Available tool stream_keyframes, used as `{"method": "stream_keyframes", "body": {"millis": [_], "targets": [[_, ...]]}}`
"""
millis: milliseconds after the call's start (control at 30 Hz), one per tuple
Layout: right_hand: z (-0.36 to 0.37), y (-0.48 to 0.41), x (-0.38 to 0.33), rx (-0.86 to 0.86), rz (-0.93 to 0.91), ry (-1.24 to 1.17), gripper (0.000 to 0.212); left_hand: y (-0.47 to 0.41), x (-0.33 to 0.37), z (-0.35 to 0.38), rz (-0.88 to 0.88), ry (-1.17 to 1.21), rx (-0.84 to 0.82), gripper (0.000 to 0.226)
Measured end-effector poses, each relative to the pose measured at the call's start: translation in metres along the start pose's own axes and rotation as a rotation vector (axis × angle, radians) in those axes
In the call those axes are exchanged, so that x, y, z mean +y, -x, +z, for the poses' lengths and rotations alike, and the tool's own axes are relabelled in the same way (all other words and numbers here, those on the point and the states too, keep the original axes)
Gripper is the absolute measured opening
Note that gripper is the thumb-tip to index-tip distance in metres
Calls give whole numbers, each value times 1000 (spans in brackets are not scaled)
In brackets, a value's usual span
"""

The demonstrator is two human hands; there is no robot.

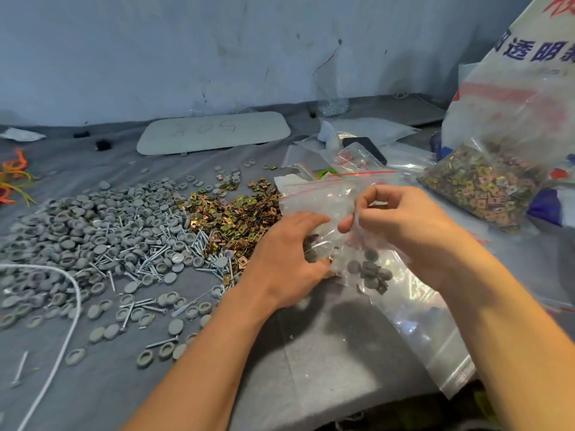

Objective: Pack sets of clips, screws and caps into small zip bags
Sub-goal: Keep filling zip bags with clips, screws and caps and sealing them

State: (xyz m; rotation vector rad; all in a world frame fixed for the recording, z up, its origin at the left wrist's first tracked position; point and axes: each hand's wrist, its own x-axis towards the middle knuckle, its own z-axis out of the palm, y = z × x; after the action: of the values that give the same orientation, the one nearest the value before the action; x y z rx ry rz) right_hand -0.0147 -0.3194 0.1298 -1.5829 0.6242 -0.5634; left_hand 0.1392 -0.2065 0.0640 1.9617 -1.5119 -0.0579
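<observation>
Soft, cool, even light filled the wide-angle view, whose edges curved. A dim shadow lay on the surface (326, 362) beneath the left hand (289, 259) and right hand (404, 231). The zip bag (417, 312) glinted with glare; the left hand's fingers (311, 220) were blurred.

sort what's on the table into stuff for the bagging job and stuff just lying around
Job: zip bag in the right hand, grey caps, screws, brass clips, big bag of clips.
Lying about: white cord, orange ties, white board, phone.
</observation>
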Motion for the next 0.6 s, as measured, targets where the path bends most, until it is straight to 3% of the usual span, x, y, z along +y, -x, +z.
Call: {"method": "stream_keyframes", "body": {"millis": [100,267,333,400,500,600], "targets": [[1,-3,3,165,39,40,22,10,8,-12,21,95,39,78],[16,-4,2,435,-56,407,10,43,33,-12,-63,309,294,57],[27,-2,-6,480,-122,523,7,56,45,-7,-148,348,277,51],[38,0,-12,483,-164,550,5,61,55,-3,-225,422,192,63],[50,1,-14,475,-210,586,11,60,61,-2,-346,702,108,83],[51,-4,-12,495,-191,546,17,54,55,-6,-470,1016,133,71]]}}
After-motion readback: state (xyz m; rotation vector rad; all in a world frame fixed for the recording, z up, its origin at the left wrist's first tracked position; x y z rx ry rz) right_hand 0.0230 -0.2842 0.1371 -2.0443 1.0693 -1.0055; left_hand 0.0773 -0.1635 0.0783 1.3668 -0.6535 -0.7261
